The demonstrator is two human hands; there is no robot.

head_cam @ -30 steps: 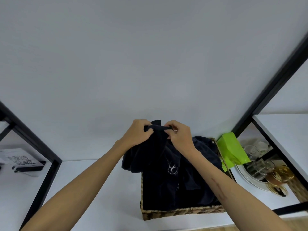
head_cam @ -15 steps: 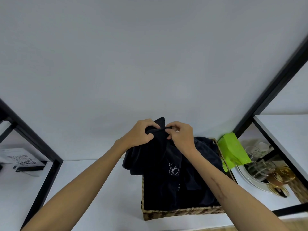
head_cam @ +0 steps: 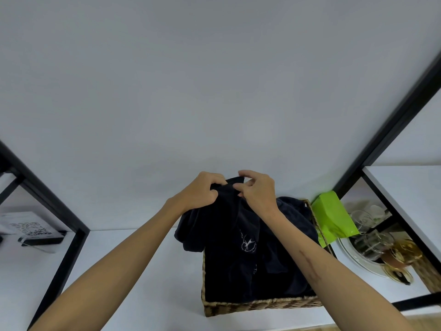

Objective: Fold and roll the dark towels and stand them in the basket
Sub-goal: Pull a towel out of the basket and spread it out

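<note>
Wicker basket (head_cam: pixel 260 304) sits near the table (head_cam: pixel 133 271) edge, stuffed with dark towels (head_cam: pixel 291 235). Above it, one dark towel (head_cam: pixel 229 211) hangs, left hand (head_cam: pixel 199 193) gripping its top edge, right hand (head_cam: pixel 259 191) pinching the same edge. Green bag (head_cam: pixel 334 218) right.

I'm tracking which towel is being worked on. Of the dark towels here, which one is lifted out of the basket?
The dark towel with the white embroidered emblem: both the left hand and right hand pinch its top edge, holding it up. The other towel lies slumped inside the wicker basket.
</note>
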